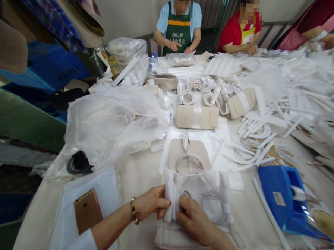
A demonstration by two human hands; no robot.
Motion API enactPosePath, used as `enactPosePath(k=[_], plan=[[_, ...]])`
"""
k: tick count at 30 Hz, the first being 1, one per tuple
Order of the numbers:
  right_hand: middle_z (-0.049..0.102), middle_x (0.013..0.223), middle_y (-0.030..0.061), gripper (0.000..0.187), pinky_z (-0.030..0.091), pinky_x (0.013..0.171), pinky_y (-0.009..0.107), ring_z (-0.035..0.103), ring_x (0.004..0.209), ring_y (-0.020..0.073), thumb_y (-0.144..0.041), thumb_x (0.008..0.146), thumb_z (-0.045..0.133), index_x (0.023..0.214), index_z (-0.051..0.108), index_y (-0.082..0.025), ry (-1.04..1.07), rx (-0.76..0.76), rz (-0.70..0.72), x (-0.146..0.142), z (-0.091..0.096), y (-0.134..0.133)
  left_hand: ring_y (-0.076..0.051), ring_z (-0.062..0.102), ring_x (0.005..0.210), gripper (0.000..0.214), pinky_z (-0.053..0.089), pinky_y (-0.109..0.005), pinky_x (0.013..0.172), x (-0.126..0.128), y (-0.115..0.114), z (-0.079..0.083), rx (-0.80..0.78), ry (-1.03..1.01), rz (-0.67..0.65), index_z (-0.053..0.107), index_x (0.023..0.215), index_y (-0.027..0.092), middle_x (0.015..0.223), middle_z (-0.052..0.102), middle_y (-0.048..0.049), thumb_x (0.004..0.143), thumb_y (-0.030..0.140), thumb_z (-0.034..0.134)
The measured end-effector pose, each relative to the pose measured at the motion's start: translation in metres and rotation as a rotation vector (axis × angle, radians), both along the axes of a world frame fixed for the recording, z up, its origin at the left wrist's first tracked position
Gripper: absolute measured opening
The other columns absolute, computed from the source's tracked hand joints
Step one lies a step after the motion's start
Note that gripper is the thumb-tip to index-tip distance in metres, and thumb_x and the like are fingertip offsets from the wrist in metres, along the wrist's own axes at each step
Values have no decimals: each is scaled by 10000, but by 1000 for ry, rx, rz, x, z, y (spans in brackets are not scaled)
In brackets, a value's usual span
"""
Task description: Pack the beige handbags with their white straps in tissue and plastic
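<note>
A beige handbag [165, 238] lies at the table's front with its flap [179, 151] folded away from me. At its left side, my left hand [151, 202] pinches a white foam-wrapped piece [169, 194] between thumb and fingers. My right hand [191, 217] is closed just right of that piece, fingers curled down by a small round coil [186, 194]. Whatever those fingertips hold is hidden. A larger wrapped coil [211, 205] rests on the bag to the right, beside another white-wrapped piece [225, 195].
A blue tape dispenser [278, 194] stands right; a phone [87, 211] lies left on white sheets. Beyond the bag are a taped beige bag [184, 116], a large plastic bag [114, 118] and white foam tubes [256, 129]. Co-workers [179, 25] sit across the table.
</note>
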State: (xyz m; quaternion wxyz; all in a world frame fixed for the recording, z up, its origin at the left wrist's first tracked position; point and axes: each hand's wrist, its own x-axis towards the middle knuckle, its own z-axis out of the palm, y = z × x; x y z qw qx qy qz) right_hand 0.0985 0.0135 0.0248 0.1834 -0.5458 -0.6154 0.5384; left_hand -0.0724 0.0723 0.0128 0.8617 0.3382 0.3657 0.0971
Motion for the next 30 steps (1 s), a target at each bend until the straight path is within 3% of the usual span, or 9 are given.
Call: enactPosePath(k=[7,15,21,26,30], plan=[[525,710,3,56,294,594,249,446,672,132,-138,701,464,702,508,-172,-37,-92,26,0,6,7,-51,432,339,539,298,-165,331,-1,-1,-5,-43,19,33,557,851,90,558,553,17,496,430,779],[540,756,6,74,337,635,244,458,708,136,-140,726,462,747,524,-175,70,-141,-8,-2,10,9,-3,343,315,524,214,-149,302,6,-13,-2,22,41,303,558,881,100,640,582,8,480,341,796],[529,754,2,108,356,670,247,451,714,139,-120,701,465,755,540,-177,98,-133,15,0,12,11,2,328,304,478,219,-150,306,6,-19,-3,11,71,419,549,841,118,615,570,31,469,288,797],[545,729,-1,120,380,691,251,465,722,144,-176,742,463,761,581,-172,263,-176,41,3,9,13,-38,378,297,415,250,-160,311,5,-16,-7,2,32,310,567,678,91,460,530,23,425,317,806],[566,734,0,146,389,704,250,483,736,147,-188,746,463,760,608,-174,327,-170,47,2,10,15,-60,404,282,412,264,-169,289,6,-8,-6,-22,13,242,590,634,74,470,563,-14,394,321,816]])
